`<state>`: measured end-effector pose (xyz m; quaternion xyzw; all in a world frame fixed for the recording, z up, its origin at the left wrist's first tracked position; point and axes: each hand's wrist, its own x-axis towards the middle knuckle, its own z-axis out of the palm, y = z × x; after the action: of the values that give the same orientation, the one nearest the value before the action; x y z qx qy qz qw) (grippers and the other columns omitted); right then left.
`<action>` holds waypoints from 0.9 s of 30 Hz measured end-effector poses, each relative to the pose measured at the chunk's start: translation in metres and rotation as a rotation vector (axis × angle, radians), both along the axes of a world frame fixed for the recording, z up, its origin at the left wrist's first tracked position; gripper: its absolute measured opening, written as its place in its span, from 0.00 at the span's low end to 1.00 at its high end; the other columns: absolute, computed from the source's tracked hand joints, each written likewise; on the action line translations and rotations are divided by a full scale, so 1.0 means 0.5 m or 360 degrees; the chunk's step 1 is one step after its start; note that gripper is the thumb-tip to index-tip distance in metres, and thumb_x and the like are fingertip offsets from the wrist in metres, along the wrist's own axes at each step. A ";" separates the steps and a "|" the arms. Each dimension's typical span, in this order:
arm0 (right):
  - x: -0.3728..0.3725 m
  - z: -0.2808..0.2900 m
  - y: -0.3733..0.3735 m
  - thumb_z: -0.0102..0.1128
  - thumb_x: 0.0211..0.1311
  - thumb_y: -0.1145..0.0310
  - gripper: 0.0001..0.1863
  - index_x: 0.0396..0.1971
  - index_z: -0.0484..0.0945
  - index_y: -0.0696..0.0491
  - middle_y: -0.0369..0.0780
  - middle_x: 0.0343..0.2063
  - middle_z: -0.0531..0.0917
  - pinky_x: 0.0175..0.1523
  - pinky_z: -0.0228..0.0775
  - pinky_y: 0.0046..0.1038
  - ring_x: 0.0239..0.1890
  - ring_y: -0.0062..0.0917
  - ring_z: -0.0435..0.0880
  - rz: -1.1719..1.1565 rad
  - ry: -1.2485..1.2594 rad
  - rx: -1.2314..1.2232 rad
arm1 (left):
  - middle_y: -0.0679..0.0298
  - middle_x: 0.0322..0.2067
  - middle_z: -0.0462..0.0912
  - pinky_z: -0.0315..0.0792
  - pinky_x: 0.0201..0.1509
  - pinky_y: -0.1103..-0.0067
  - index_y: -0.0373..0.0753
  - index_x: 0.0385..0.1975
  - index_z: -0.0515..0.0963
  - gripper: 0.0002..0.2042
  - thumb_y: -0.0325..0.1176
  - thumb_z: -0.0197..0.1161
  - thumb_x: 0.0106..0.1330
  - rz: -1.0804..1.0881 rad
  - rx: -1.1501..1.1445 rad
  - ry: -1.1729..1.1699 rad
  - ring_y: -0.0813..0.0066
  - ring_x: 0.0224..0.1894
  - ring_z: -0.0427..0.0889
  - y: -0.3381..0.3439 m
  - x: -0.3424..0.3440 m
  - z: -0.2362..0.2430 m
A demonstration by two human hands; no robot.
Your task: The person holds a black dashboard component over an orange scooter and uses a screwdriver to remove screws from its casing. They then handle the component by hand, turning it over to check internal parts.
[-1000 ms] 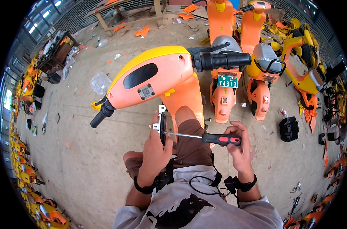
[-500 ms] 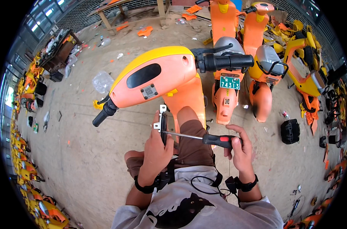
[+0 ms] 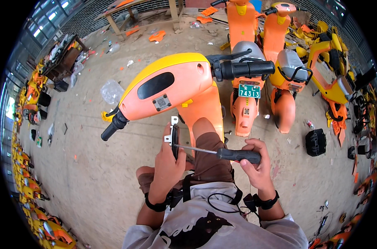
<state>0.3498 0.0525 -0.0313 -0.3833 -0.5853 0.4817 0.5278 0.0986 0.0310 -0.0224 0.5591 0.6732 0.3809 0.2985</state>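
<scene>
My left hand (image 3: 167, 170) is closed around a thin black part with a pale metal bracket (image 3: 173, 132), held nearly edge-on in front of my knee. What kind of part it is cannot be made out. Between the fingers and thumb of my right hand (image 3: 259, 168) is a screwdriver (image 3: 238, 155) with a black handle, its shaft pointing left. The tip meets the part near the bracket's lower end; the exact contact spot is too small to see. Just beyond stands an orange and yellow scooter (image 3: 180, 89), its handlebar above both hands.
Two more orange scooters (image 3: 247, 112) stand ahead on the right, beside a leaning yellow-orange one (image 3: 331, 89). A black basket (image 3: 315, 142) lies on the floor at right. Clear plastic wrap (image 3: 112, 91) and orange scraps litter the concrete. Rows of scooters (image 3: 31, 178) line the left side.
My right hand has turned the screwdriver: the red patch on its handle has rolled mostly out of sight. Both hands have shifted very slightly, and the part stays in my left hand.
</scene>
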 end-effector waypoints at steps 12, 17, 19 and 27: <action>0.011 0.017 -0.003 0.76 0.46 0.71 0.18 0.38 0.81 0.57 0.36 0.28 0.85 0.37 0.72 0.16 0.31 0.13 0.81 0.0020 -0.0369 0.0077 | 0.43 0.38 0.79 0.74 0.40 0.61 0.38 0.71 0.48 0.34 0.25 0.52 0.63 -0.0018 -0.0032 0.0024 0.40 0.37 0.80 -0.006 -0.006 0.005; -0.007 0.005 -0.014 0.75 0.47 0.72 0.16 0.37 0.82 0.58 0.35 0.27 0.84 0.36 0.71 0.16 0.29 0.13 0.80 -0.0095 -0.0310 -0.0087 | 0.41 0.39 0.79 0.73 0.38 0.59 0.37 0.70 0.49 0.34 0.25 0.53 0.63 0.0012 0.0018 0.0112 0.38 0.35 0.80 -0.008 -0.009 -0.008; -0.015 -0.001 -0.020 0.75 0.48 0.72 0.15 0.36 0.82 0.58 0.35 0.26 0.84 0.35 0.71 0.16 0.27 0.13 0.80 -0.0145 -0.0212 -0.0151 | 0.40 0.41 0.79 0.73 0.39 0.58 0.37 0.70 0.49 0.35 0.25 0.53 0.63 0.0021 -0.0063 0.0109 0.37 0.36 0.80 -0.007 -0.009 0.003; -0.007 -0.004 -0.014 0.69 0.54 0.70 0.15 0.38 0.78 0.62 0.41 0.22 0.83 0.20 0.65 0.16 0.18 0.15 0.77 0.0002 0.0223 -0.0591 | 0.50 0.40 0.80 0.77 0.36 0.67 0.35 0.68 0.53 0.30 0.26 0.53 0.65 -0.0064 -0.0003 -0.0304 0.57 0.33 0.83 -0.009 -0.020 -0.008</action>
<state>0.3461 0.0454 -0.0331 -0.4393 -0.4485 0.6071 0.4872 0.0886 0.0267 -0.0262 0.5333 0.6308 0.4258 0.3692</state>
